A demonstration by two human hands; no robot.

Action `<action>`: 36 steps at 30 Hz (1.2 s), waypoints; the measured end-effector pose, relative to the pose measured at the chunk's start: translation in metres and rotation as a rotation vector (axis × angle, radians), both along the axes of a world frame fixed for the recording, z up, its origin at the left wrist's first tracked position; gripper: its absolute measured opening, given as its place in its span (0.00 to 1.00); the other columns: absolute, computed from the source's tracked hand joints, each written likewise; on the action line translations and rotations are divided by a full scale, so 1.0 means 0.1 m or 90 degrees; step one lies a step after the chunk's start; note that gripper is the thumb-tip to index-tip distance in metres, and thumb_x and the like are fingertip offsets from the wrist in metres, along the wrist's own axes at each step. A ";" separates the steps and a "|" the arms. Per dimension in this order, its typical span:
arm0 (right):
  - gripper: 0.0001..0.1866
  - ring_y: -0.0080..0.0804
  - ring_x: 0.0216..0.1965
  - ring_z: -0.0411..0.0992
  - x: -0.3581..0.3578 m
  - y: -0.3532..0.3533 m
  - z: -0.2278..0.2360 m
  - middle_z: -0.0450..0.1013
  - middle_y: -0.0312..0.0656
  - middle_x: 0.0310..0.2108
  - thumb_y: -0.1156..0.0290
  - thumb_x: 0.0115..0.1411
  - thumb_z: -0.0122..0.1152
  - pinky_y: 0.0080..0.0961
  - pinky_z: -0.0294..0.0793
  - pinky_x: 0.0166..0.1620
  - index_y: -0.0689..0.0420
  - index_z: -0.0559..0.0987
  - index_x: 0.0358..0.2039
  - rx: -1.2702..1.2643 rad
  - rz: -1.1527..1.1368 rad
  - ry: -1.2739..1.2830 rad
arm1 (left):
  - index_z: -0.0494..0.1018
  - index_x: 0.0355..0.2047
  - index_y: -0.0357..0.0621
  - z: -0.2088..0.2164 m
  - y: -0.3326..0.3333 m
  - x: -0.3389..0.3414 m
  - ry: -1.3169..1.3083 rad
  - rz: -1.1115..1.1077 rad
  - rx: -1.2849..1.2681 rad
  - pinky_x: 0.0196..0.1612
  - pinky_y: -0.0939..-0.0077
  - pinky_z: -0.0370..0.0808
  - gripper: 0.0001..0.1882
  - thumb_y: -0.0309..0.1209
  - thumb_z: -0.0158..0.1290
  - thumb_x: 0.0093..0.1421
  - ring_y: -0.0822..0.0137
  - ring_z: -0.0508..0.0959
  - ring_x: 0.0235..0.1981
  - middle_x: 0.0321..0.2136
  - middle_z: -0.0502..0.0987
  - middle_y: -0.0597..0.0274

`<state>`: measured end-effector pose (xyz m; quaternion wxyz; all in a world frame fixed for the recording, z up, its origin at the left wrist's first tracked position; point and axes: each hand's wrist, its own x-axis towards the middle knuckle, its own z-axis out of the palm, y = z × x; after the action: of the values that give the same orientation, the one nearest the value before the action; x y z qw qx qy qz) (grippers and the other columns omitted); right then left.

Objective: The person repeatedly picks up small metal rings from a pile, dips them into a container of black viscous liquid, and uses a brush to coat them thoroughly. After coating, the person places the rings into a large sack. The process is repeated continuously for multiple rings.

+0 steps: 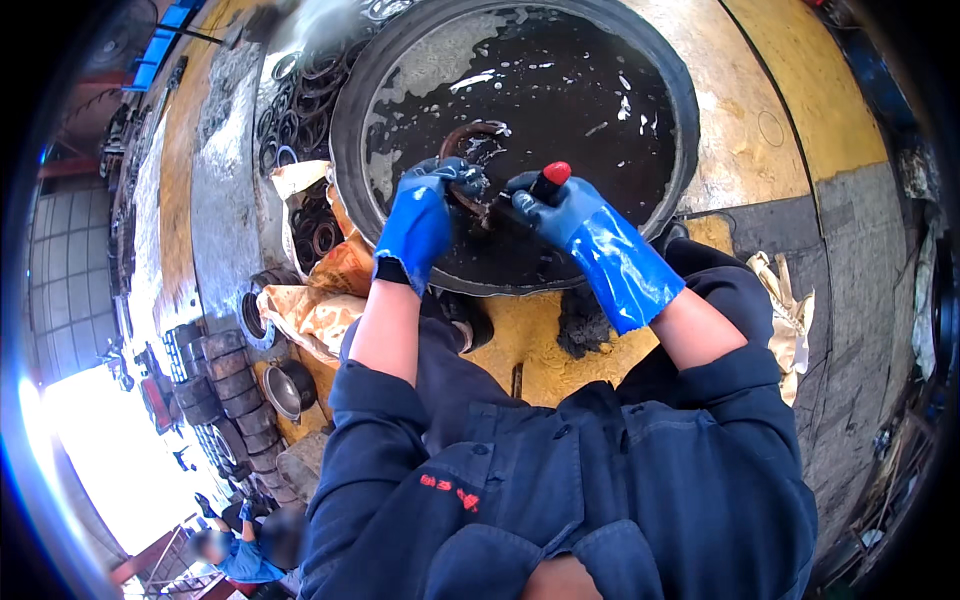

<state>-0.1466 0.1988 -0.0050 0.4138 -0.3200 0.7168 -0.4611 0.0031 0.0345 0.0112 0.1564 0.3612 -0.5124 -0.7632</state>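
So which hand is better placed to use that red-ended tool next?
Probably the right hand: it grips the red-ended tool, close to the brown curved piece. The left hand seems busy holding that piece over the tub.

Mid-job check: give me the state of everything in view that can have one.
Left hand: gloved, closed on the brown curved piece
Right hand: gloved, closed around the red-tipped handle
Brown curved piece: held, over the tub
Tub: filled with dark liquid
Dark liquid: patched with pale foam
Paper sack: crumpled
Sleeves: pushed up
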 end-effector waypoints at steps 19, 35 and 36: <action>0.12 0.29 0.33 0.79 -0.77 -0.51 -0.37 0.81 0.40 0.33 0.62 0.62 0.68 0.29 0.79 0.37 0.57 0.83 0.40 -0.012 -0.324 -0.199 | 0.76 0.45 0.31 0.05 0.01 -0.10 -0.111 -0.026 -0.145 0.46 0.73 0.78 0.13 0.30 0.54 0.67 0.67 0.81 0.37 0.36 0.83 0.54; 0.11 0.32 0.35 0.79 -0.38 -0.37 -0.32 0.81 0.40 0.33 0.63 0.58 0.73 0.32 0.80 0.39 0.53 0.83 0.38 0.088 -0.366 -0.464 | 0.75 0.50 0.35 -0.05 -0.09 -0.08 -0.030 0.126 -0.235 0.42 0.75 0.76 0.20 0.38 0.58 0.66 0.70 0.81 0.36 0.37 0.83 0.58; 0.11 0.33 0.36 0.79 -0.35 -0.37 -0.39 0.81 0.40 0.34 0.63 0.58 0.73 0.32 0.80 0.41 0.53 0.84 0.39 0.018 -0.312 -0.459 | 0.77 0.47 0.35 0.00 -0.04 -0.10 -0.063 0.122 -0.270 0.41 0.76 0.76 0.18 0.38 0.58 0.66 0.71 0.80 0.35 0.36 0.83 0.59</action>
<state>-0.1814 0.1613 -0.0443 0.5201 0.0467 0.5876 -0.6180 -0.0073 0.0305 0.0116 0.2751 0.4040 -0.6320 -0.6014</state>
